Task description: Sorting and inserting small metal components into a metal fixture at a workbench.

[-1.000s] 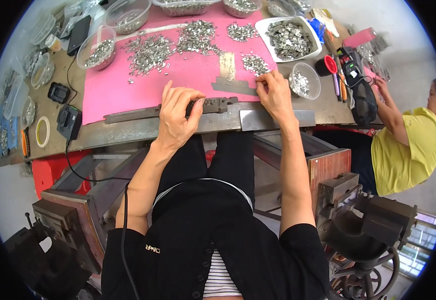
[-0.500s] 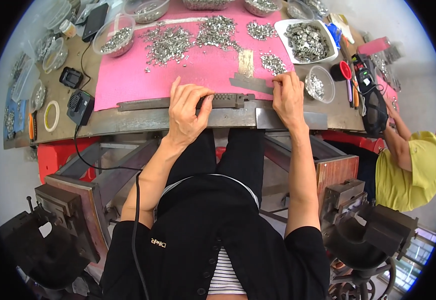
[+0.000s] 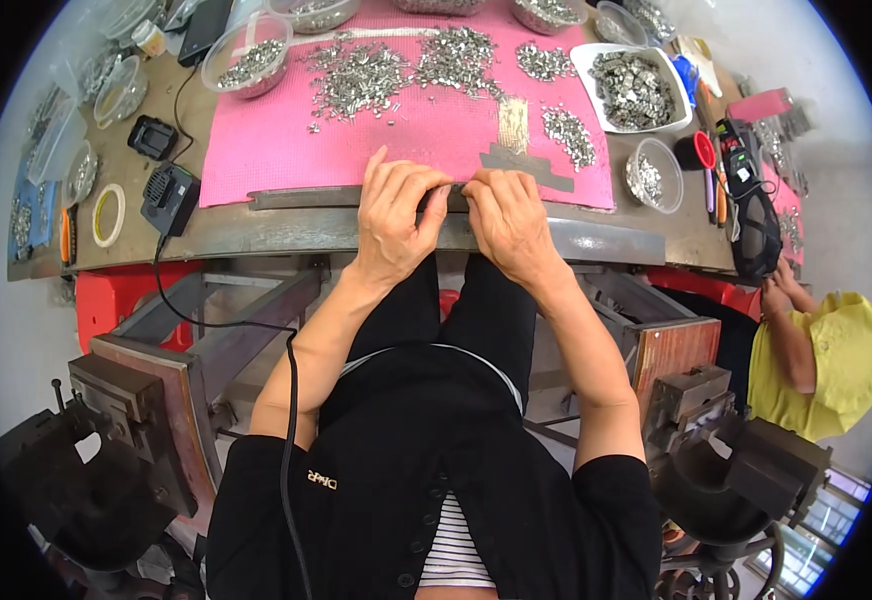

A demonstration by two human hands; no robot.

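Note:
A long dark metal bar [image 3: 301,198], which shows a slotted section in the earlier frame, lies along the near edge of the pink mat [image 3: 256,150]. My left hand [image 3: 394,215] is closed around the bar, thumb and index finger pinched at its middle. Right beside it, my right hand [image 3: 511,222] has its fingers curled down together over the bar's right part. Whatever its fingertips grip is hidden. Beyond the right hand lie flat grey metal strips [image 3: 546,174]. Piles of small shiny metal parts [image 3: 361,82] are spread farther back on the mat.
A clear tub [image 3: 218,70] and a white tray [image 3: 581,62] of metal parts flank the piles. A smaller clear tub [image 3: 672,192] stands at right. At left are a black charger-like device [image 3: 169,197] with its cable and a tape roll [image 3: 107,216]. A co-worker in yellow [image 3: 831,360] sits at right.
My right hand has moved left, from the flat grey strips to the metal bar next to my left hand. The left hand keeps its pinch; the whole view has shifted slightly.

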